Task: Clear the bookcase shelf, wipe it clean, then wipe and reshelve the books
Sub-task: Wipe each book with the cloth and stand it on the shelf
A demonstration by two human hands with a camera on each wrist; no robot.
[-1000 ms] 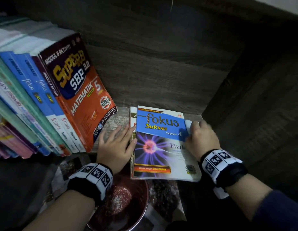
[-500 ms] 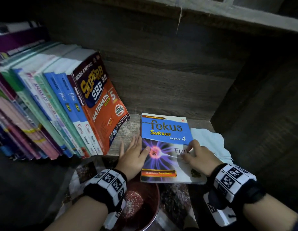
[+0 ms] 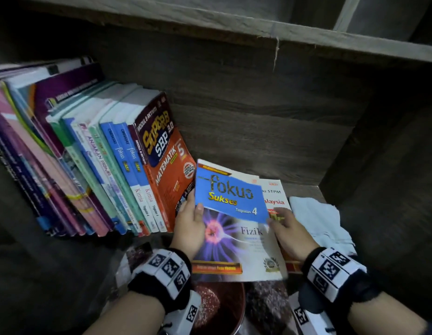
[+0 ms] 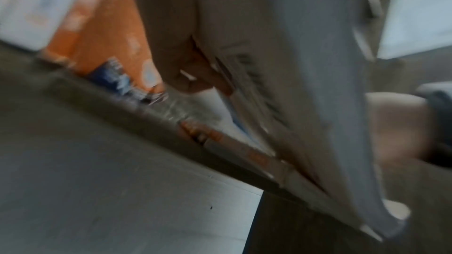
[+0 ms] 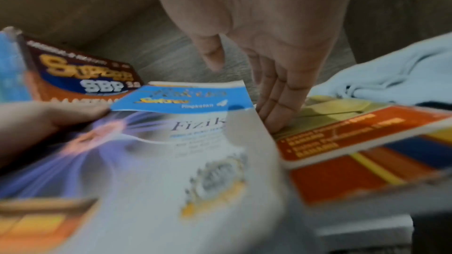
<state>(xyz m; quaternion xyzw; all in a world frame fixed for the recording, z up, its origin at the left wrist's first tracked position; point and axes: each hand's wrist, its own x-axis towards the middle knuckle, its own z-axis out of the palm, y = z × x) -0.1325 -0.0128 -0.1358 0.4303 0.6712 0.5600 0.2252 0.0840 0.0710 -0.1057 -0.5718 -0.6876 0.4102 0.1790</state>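
Observation:
The blue-and-white Fokus Sukses Fizik book (image 3: 234,228) (image 5: 171,161) is raised and tilted above the wooden shelf (image 3: 304,189). My left hand (image 3: 194,213) (image 4: 181,69) grips its left edge, thumb on the cover and fingers beneath. My right hand (image 3: 279,217) (image 5: 269,103) is at its right edge, its straight fingers pressing on the orange-and-yellow STPM book (image 3: 274,199) (image 5: 342,132) lying underneath. A pale cloth (image 3: 318,221) (image 5: 391,76) lies loose on the shelf to the right of that hand.
A row of books (image 3: 101,165) leans at the left, ending in the orange Superb SBP Matematik book (image 3: 166,151) beside my left hand. The bookcase side wall (image 3: 379,165) stands close at the right. A dark red bowl (image 3: 217,308) sits below the shelf front.
My right hand let the cloth drop at the right and moved to the Fizik book's right edge. My left hand took hold of the book and raised it, uncovering the STPM book.

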